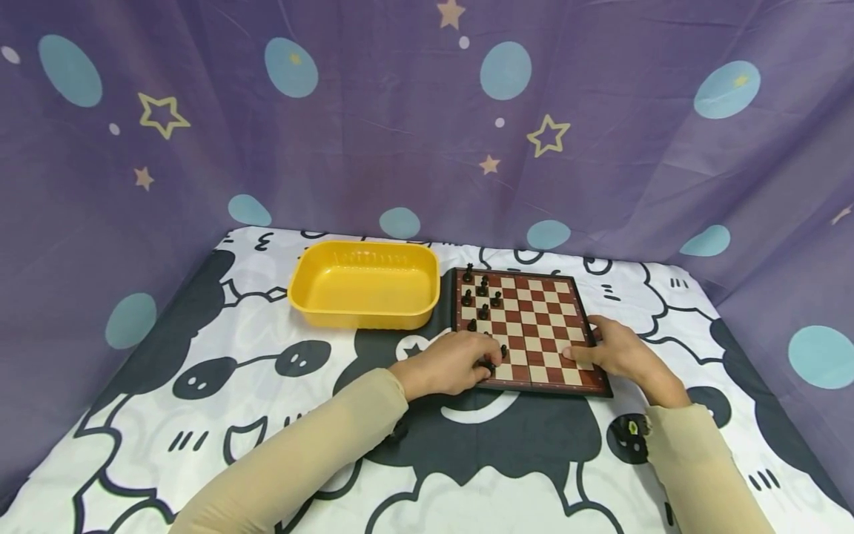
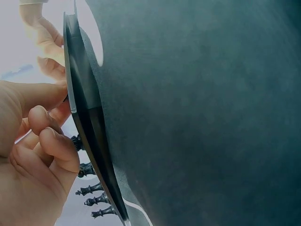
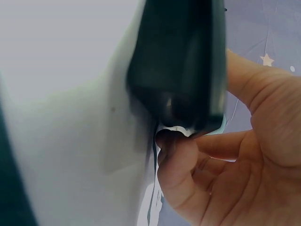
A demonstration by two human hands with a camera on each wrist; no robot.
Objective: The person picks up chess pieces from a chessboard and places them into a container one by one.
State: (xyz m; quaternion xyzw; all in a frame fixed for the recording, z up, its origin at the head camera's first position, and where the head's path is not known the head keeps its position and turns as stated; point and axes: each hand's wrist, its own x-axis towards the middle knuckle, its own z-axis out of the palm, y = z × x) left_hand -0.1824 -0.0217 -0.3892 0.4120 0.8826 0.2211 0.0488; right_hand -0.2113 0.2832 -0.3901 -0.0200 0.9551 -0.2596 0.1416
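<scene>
A red-and-cream chessboard (image 1: 543, 319) with a dark border lies on the cloth. At its near left corner my left hand (image 1: 454, 361) pinches a small black chess piece (image 1: 488, 365), partly hidden by the fingers. In the left wrist view, the thumb and fingers of the left hand (image 2: 40, 141) meet right at the board's rim. Several black chess pieces (image 1: 483, 311) stand upright along the left columns. My right hand (image 1: 623, 354) grips the board's right edge, thumb on top. The right wrist view shows fingers of that hand (image 3: 235, 155) curled below the board's dark side (image 3: 178, 61).
A yellow plastic tray (image 1: 363, 320) stands just left of the board, nothing in it. The cloth (image 1: 267, 423) has a black-and-white cartoon print. Behind the table hangs a purple curtain (image 1: 400, 133) with stars and blue dots.
</scene>
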